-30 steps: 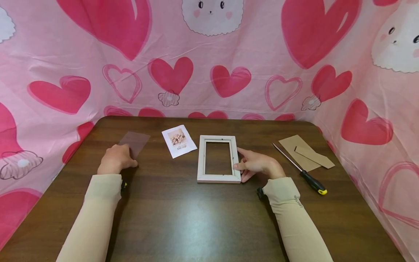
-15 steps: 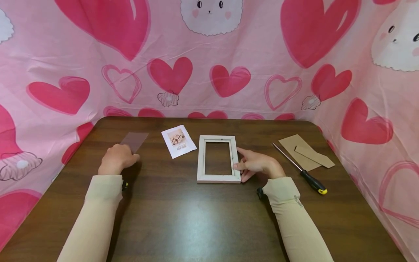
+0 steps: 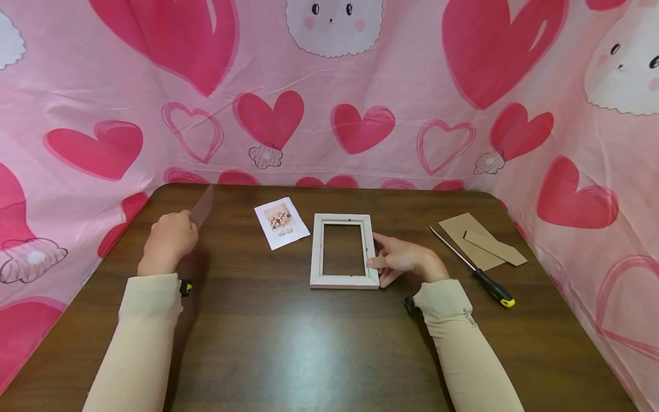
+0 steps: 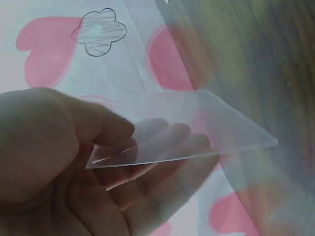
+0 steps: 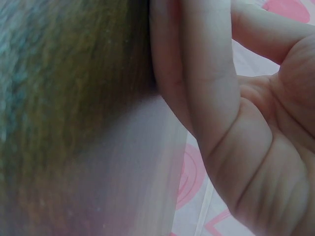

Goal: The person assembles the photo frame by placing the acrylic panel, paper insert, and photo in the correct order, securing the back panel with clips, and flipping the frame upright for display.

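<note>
My left hand (image 3: 169, 240) pinches a thin clear plastic sheet (image 3: 203, 206) by one end, raised off the table at the left. In the left wrist view the clear sheet (image 4: 231, 120) sits between thumb and fingers, which show through it. An empty white picture frame (image 3: 344, 281) lies in the middle of the table. My right hand (image 3: 407, 256) grips its right side, thumb on top and fingers along the outer edge. Only the fingers and palm of the right hand (image 5: 211, 93) show in the right wrist view; the frame is not visible there.
A small printed flower card (image 3: 281, 223) lies left of the frame. On the right are a brown backing board (image 3: 458, 223) with a folded-looking stand strip (image 3: 496, 247), and a screwdriver (image 3: 489, 284) with a black and yellow handle. A pink heart-patterned cloth (image 3: 360, 74) hangs behind the table.
My left hand has lifted the clear sheet from the table and moved slightly left; the sheet now stands tilted instead of flat. The right hand and picture frame have stayed put.
</note>
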A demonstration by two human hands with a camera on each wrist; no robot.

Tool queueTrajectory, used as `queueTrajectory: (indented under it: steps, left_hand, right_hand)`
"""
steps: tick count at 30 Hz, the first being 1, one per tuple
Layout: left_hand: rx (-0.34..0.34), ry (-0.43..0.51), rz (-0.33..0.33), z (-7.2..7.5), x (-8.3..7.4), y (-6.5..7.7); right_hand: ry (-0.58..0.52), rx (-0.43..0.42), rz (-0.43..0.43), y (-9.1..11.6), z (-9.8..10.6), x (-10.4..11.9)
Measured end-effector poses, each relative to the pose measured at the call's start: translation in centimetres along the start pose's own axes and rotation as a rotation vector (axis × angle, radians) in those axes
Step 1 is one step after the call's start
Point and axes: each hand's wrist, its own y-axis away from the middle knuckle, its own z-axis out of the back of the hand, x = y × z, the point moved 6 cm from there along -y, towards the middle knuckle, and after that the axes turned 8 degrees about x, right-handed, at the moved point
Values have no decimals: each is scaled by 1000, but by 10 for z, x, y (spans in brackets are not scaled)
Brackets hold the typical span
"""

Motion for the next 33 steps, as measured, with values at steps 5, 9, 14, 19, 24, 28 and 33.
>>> queueTrajectory:
  steps: [5,9,14,19,24,28,33]
  left_hand:
    - [-41,101,30,3,2,0]
    - [-57,229,1,3,-6,2]
    - [-16,436,-82,-1,-23,-2]
    - [95,646,-102,-9,-40,-2]
    - [160,798,-142,-23,-62,-4]
    - [227,921,-196,-35,-80,-6]
    - [313,1036,-208,-49,-102,-3]
  right_hand:
    - [4,-1,2,1,0,0]
    - [6,-2,-1,1,0,1]
    - [2,2,-5,0,0,0]
    - [4,9,-5,-1,1,0]
    - [1,9,-4,0,1,0]
    - [-2,1,-6,0,2,0]
    - [-5,-10,-12,0,2,0]
